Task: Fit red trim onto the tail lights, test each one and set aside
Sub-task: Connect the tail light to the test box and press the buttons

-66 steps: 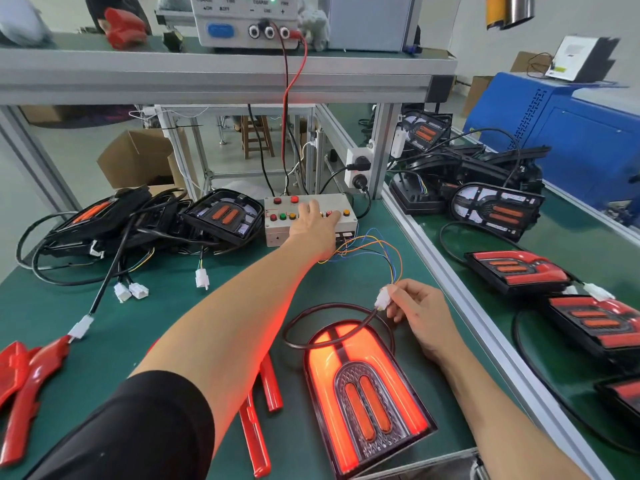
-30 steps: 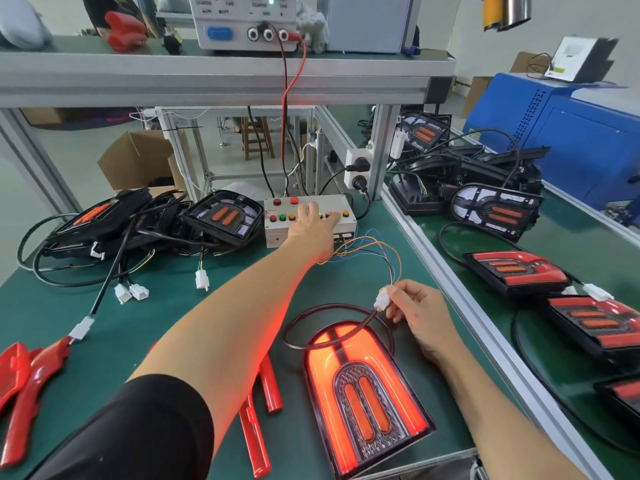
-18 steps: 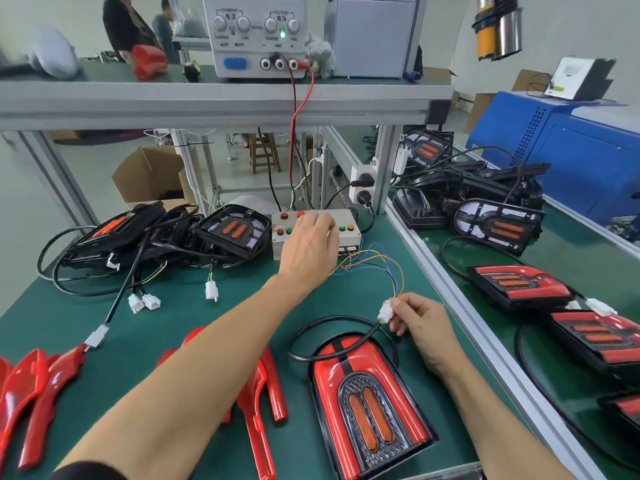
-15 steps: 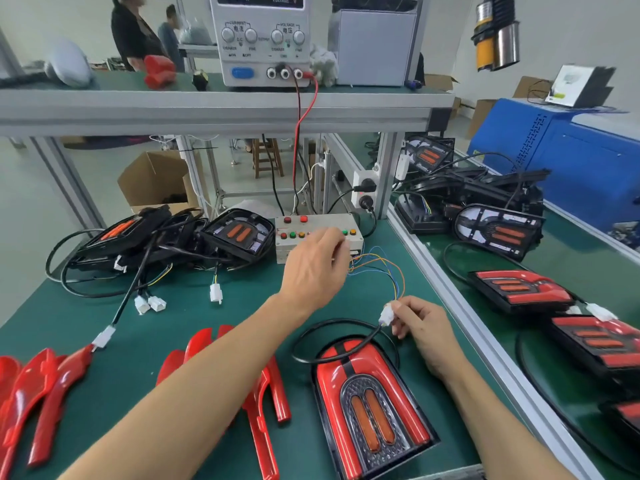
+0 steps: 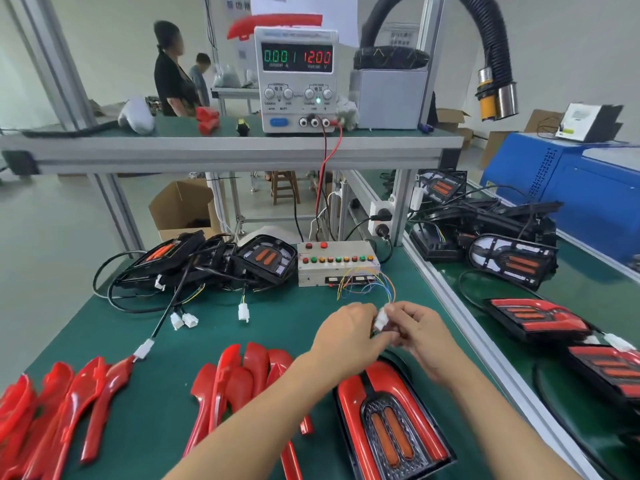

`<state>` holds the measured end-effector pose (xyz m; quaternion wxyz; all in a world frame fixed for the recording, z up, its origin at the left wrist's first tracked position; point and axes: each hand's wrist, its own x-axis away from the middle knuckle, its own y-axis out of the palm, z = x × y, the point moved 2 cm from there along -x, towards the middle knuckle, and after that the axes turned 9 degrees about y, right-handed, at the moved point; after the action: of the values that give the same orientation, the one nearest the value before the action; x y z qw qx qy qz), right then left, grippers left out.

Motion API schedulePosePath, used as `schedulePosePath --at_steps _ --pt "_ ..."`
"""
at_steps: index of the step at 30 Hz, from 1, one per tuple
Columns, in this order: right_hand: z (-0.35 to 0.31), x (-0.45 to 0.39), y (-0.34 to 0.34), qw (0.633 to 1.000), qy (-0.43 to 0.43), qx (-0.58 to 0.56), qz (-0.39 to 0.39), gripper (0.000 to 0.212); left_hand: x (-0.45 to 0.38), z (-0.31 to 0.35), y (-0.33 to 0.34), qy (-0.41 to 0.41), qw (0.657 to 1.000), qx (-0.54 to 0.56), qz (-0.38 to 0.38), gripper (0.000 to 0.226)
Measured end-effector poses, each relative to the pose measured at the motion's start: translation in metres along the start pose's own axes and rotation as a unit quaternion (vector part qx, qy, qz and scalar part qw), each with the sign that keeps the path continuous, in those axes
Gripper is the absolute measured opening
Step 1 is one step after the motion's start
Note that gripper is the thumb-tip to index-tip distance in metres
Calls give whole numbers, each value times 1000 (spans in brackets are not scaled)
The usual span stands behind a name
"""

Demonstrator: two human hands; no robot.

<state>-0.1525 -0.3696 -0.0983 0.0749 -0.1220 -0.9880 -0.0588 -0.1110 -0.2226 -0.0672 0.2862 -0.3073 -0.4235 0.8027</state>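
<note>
1. Left hand [image 5: 346, 336] and right hand [image 5: 420, 332]: they meet above the green tabletop [image 5: 277, 327], each grip closed in a pinch on the white connector [image 5: 381, 319] held between them.
2. Coloured wires [image 5: 382, 284]: they run from the connector up to the button test box [image 5: 337, 266], which stands at the back of the tabletop.
3. Tail light [image 5: 391, 420]: lies flat just below the hands, near the front edge, red trim fitted around its two orange strips; unlit.
4. Loose red trim pieces [image 5: 239, 382]: piled left of the tail light; a second pile [image 5: 52, 410] lies at the far left.
5. Untrimmed tail lights [image 5: 214, 261]: heaped with black cables at the back left.
6. Finished tail lights [image 5: 536, 318]: laid on the neighbouring tabletop to the right.
7. Power supply [image 5: 296, 84]: on the upper shelf, display reading 0.001 and 12.00.
</note>
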Motion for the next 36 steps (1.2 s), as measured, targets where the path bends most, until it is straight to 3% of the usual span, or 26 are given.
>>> schedulePosePath --at_steps 4,7,14,20,25,29,36 --pt "-15 -2 10 996 -5 82 37 31 4 2 -2 22 987 -151 51 27" --pt "-22 -4 20 989 4 122 77 30 5 3 -4 12 979 -193 67 17" --pt "-29 -8 35 982 26 97 161 26 10 6 -7 -40 986 -144 72 15" --pt "-39 -28 24 958 39 115 258 31 16 1 -12 -79 986 -94 110 32" --pt "-39 -36 16 947 52 252 191 42 16 -8 -27 -80 984 -23 160 33" --pt "-17 -26 11 965 113 178 154 30 28 -7 -31 -74 978 69 184 34" --pt "0 57 -38 928 105 305 188 30 58 -4 -40 -22 950 187 249 21"
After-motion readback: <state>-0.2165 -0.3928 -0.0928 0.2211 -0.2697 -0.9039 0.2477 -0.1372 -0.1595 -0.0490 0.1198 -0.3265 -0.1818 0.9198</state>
